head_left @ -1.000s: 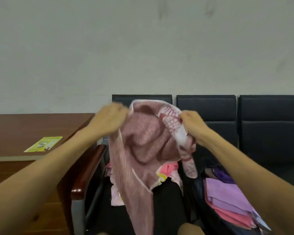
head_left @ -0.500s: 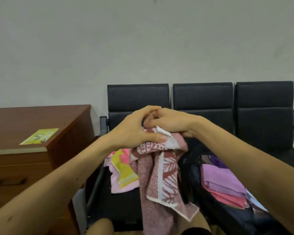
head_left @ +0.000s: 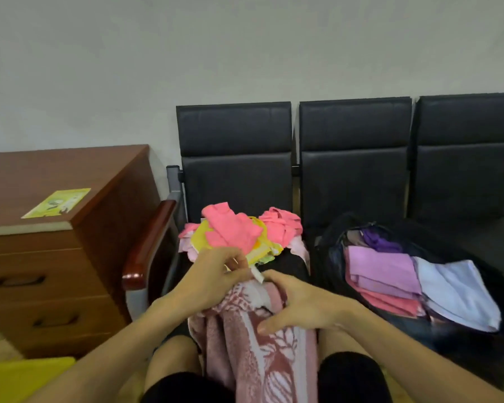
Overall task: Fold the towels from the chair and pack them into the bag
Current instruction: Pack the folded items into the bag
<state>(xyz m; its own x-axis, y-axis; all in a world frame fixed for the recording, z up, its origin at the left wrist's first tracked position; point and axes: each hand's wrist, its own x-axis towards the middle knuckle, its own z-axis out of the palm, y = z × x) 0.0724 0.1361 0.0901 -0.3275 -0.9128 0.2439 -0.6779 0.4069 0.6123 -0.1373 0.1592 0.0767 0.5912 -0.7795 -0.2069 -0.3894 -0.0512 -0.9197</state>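
The leftmost black padded chair (head_left: pixel 236 158), at the centre of the frame, bears a loose pile of pink and yellow towels (head_left: pixel 230 237) on its seat. On the seat to its right stands the open black fabric bag (head_left: pixel 324 266), with folded lilac, pink and pale blue towels already laid inside. The dusty-pink terry towel with a white leaf pattern (head_left: pixel 259 353) is draped over the lap at lower centre, so folding is judged to be the step in hand. Its bunched top edge is pinched by the left hand (head_left: pixel 210 274) and clasped between thumb and fingers by the right hand (head_left: pixel 300 303). The corners would best be matched first and the edge drawn taut — then the halves brought together evenly, to a size that suits the stack in the bag.

The towel's lower end is cut off by the frame's bottom edge, and its corners are lost in the bunching. The small white tag (head_left: pixel 257 275) cannot be read — nor can the count of towels in the pile be made out.
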